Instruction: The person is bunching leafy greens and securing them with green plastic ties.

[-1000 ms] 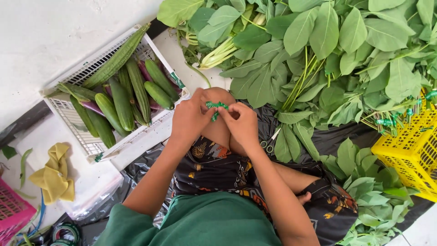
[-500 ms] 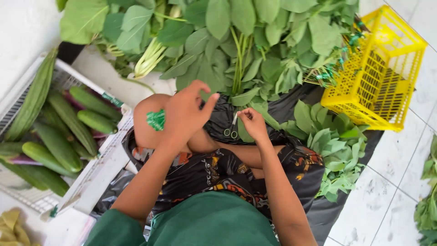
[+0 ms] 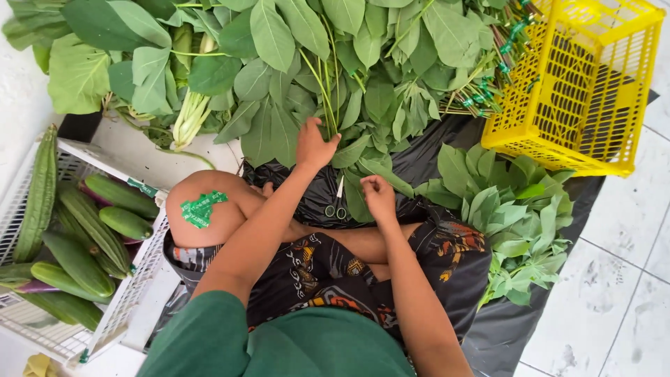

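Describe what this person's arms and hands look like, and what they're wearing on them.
Both arms are bare from the upper arm down; dark green short sleeves end above the elbows. The left hand and right hand wear no gloves, and no rings, watch or bracelets show from this view.

Green tape strips (image 3: 202, 208) are sticking on the knee (image 3: 202, 209), a small patch with pale print. Left of the knee, a small dark-green label (image 3: 142, 187) is sitting on the white crate (image 3: 132, 279) rim. Far right of the knee, green ties (image 3: 488, 84) are wrapping stems beside the yellow basket (image 3: 579, 77). No screens or signs are showing.
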